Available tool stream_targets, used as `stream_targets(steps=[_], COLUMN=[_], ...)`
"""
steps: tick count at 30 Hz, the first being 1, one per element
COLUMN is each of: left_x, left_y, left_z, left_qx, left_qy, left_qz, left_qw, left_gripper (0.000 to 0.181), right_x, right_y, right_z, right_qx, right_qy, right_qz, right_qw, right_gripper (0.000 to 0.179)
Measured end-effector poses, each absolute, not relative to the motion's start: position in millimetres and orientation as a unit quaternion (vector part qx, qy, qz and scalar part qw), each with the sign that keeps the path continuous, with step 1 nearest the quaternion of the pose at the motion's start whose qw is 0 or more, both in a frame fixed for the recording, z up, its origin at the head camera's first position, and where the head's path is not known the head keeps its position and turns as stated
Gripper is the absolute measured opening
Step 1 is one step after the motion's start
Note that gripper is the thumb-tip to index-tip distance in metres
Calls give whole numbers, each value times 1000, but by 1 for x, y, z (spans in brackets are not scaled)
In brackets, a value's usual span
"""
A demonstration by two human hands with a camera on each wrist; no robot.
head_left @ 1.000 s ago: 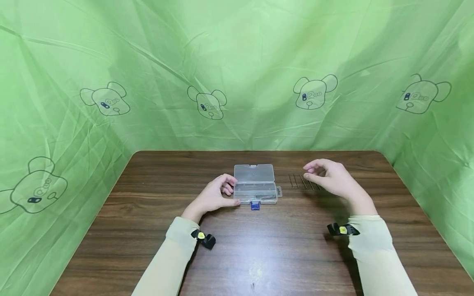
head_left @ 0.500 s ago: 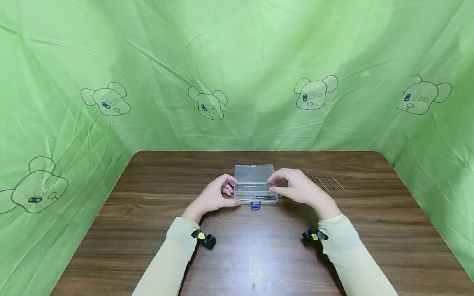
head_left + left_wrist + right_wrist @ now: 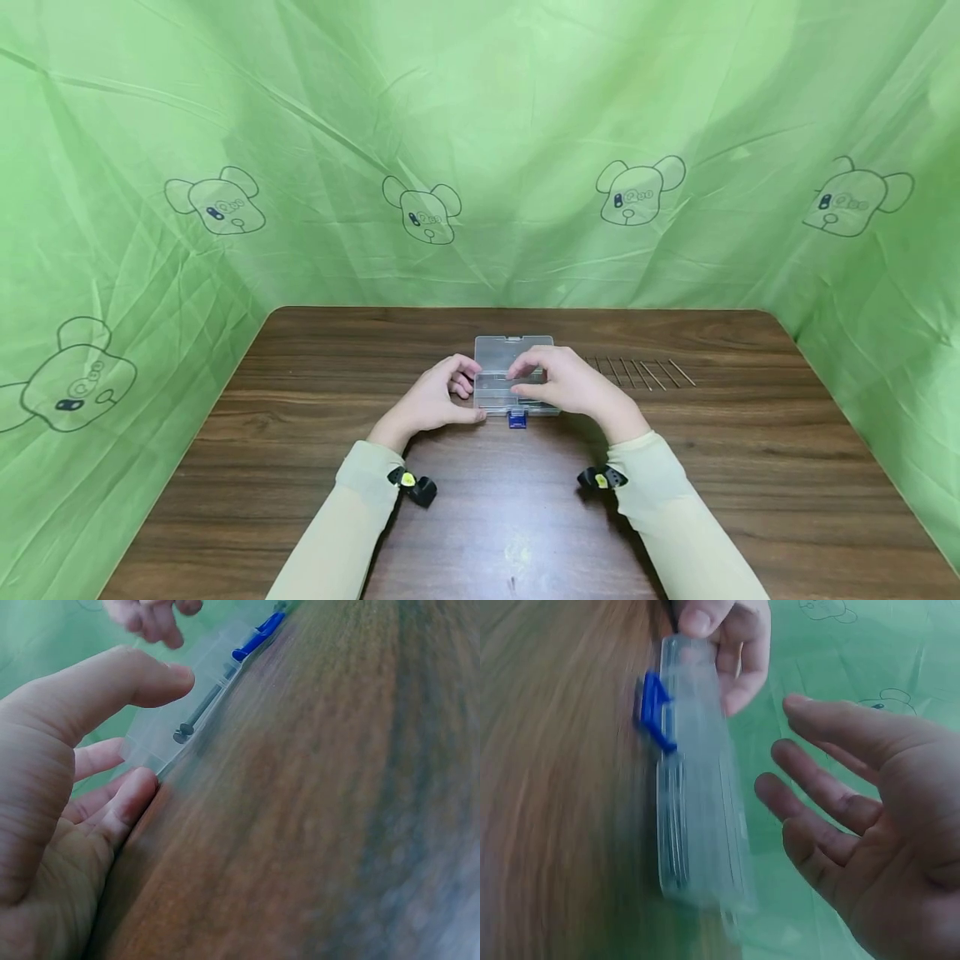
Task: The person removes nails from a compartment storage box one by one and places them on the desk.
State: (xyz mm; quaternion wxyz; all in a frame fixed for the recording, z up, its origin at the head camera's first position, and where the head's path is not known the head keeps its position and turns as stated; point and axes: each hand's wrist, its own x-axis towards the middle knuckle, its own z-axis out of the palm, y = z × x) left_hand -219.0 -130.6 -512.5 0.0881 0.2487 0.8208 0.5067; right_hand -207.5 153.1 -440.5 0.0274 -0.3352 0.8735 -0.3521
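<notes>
A clear plastic box (image 3: 497, 385) lies on the table with its lid (image 3: 498, 352) swung back and a blue clasp (image 3: 517, 419) hanging at the front. My left hand (image 3: 431, 396) holds the box's left end, thumb at the front corner and fingers at the side. Over the right half of the box hovers my right hand (image 3: 573, 383). Its fingers (image 3: 817, 780) are spread and bent a little, with nothing between them in the right wrist view. Thin grey nails (image 3: 201, 707) with flat heads lie inside along the box's front wall.
Several more nails (image 3: 652, 375) lie spaced in a slanting row on the brown wooden table (image 3: 300, 467), right of the box. A green cloth (image 3: 517, 250) with printed bear heads hangs round the table's back and sides.
My right hand has moved left from above the row of nails to over the open box, uncovering the row. The left hand and the box stay in place.
</notes>
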Motion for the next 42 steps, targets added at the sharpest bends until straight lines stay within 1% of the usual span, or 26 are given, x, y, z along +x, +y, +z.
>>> stream_targets(steps=[6,13,16,22,31,36,42], left_x=[-222,-220,-219,-220,-218,-220,-219], left_y=[-131,-133,-133,-130,-129,-129,-130], left_z=[-516,-514,-514,-514,-515,-516,-517], left_qx=[268,268,267,270,265,266,269], left_qy=[819,824,824,821,811,818,818], left_qz=[500,492,492,496,517,505,504], left_qw=[88,85,83,82,73,70,72], left_gripper=[67,67,66,66,69,67,67], right_x=[-213,-216,-217,-217,-221,-223,-224], right_y=[136,125,125,123,116,121,123], right_z=[-448,-465,-470,-469,-466,-467,-468], right_qx=[-341,-357,-350,-321,-347,-362,-382], right_qy=[870,864,864,875,886,882,878], right_qz=[-350,-351,-358,-360,-306,-296,-284], right_qw=[61,52,47,43,47,58,51], right_gripper=[13,8,7,7,6,6,5])
